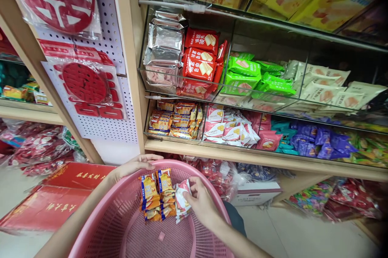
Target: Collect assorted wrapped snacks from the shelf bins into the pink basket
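Observation:
My left hand (pixel 137 166) grips the far rim of a pink plastic basket (pixel 121 225), fingers curled over the edge. My right hand (pixel 202 204) reaches into the basket and is closed on several small snack packets: white-and-red packets (pixel 182 199) under my fingers and orange-and-yellow packets (pixel 156 195) fanned out to their left. The packets hang just above the basket's mesh wall. Straight ahead, a glass-fronted shelf bin holds matching orange packets (pixel 174 120) and white-and-red packets (pixel 227 129).
Wooden shelving (pixel 242 157) runs across in front, with glass bins of red (pixel 201 62), green (pixel 245 74), cream and purple (pixel 321 141) snack packs. A white pegboard (pixel 112 124) with red paper decorations hangs on the left. Red boxes (pixel 51 197) and bagged sweets lie on the floor.

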A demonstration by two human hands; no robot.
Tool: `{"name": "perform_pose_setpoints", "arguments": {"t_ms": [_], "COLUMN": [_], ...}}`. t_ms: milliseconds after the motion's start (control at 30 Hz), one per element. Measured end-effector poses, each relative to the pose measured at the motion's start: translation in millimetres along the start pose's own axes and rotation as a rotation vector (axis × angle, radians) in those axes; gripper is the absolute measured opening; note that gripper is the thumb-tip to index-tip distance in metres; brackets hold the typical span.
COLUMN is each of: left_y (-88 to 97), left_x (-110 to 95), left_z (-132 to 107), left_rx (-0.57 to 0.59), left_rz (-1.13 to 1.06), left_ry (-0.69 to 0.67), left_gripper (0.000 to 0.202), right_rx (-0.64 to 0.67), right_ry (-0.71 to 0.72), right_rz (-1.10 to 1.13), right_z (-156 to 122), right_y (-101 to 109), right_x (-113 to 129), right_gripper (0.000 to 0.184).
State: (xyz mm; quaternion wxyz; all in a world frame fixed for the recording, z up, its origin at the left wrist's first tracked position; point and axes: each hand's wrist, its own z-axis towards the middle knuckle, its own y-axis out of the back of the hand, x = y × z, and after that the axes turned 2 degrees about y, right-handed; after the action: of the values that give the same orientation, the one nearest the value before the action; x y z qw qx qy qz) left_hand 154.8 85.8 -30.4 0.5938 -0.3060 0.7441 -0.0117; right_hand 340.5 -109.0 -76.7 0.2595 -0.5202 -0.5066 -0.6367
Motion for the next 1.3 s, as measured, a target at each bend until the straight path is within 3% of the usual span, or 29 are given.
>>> {"name": "perform_pose_setpoints", "arguments": {"t_ms": [167, 333, 633, 733, 833, 1000, 1300], "left_y": [3.7, 7.7, 5.2, 2.4, 2.6, 7.9, 2.1], "left_x": [1.7, 4.8, 3.9, 1.4, 1.0, 4.0, -0.8], "left_z": [1.6, 3.7, 1.8, 0.4, 0.4, 3.2, 0.6], "left_rx": [0.007, 0.009, -0.011, -0.018, -0.012, -0.024, -0.042], "left_rz": [0.004, 0.0, 0.003, 0.013, 0.019, 0.056, 0.036], "left_ry": [-0.002, -0.013, -0.014, -0.018, -0.012, -0.015, 0.004], "left_gripper": [0.048, 0.048, 0.049, 0.047, 0.047, 0.05, 0.054], "right_rx": [0.03, 0.027, 0.169, 0.242, 0.437, 0.704, 0.662], "right_ry": [-0.009, 0.043, 0.088, 0.175, 0.227, 0.115, 0.069], "right_rz": [-0.067, -0.398, -0.974, -0.994, -0.972, -0.978, -0.911], "right_z": [-0.5, -8.8, -24.4, -37.6, -49.4, -52.2, -46.7], "right_y": [0.7, 6.7, 14.3, 17.1, 15.2, 4.4, -1.0], "right_x": [5.8, 22.8, 44.3, 49.8, 46.3, 29.4, 18.4], "right_gripper": [0.029, 0.034, 0.033, 0.031, 0.029, 0.035, 0.056]}}
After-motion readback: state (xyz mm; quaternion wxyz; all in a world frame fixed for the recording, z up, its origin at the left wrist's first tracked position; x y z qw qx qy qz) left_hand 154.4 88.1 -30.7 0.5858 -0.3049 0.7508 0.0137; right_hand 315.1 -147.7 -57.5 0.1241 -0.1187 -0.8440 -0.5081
